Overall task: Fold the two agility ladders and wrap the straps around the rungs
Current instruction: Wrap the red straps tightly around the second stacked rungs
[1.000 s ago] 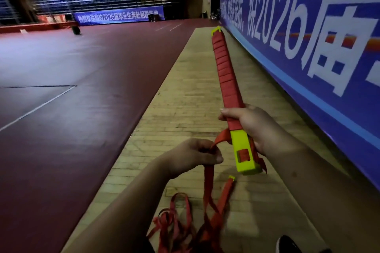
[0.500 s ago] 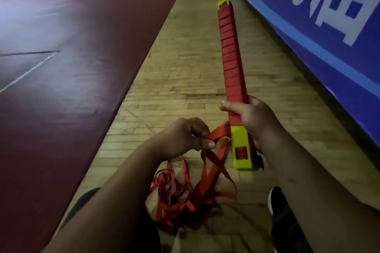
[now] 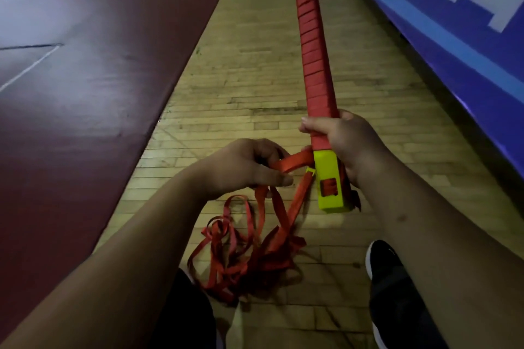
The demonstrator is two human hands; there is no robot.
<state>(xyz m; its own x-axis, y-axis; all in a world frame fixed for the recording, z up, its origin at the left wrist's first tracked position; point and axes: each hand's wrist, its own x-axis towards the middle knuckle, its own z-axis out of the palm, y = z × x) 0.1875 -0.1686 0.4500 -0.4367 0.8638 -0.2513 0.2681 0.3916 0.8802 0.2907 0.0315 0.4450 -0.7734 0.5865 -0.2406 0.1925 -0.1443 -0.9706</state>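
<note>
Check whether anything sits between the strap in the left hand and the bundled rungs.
Nothing visible does. The left hand pinches the strap, which runs free to the rung bundle just above its yellow end. The right hand grips the bundle above that spot.

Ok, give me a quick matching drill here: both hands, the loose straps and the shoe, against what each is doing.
1 left hand
2 right hand
3 loose straps
4 black shoe

A lies tangled on the wooden floor
B grips the stacked rungs
C sits low right in view
D pinches a red strap

Pairs: 1-D, 2-B, 3-A, 4-C
</note>
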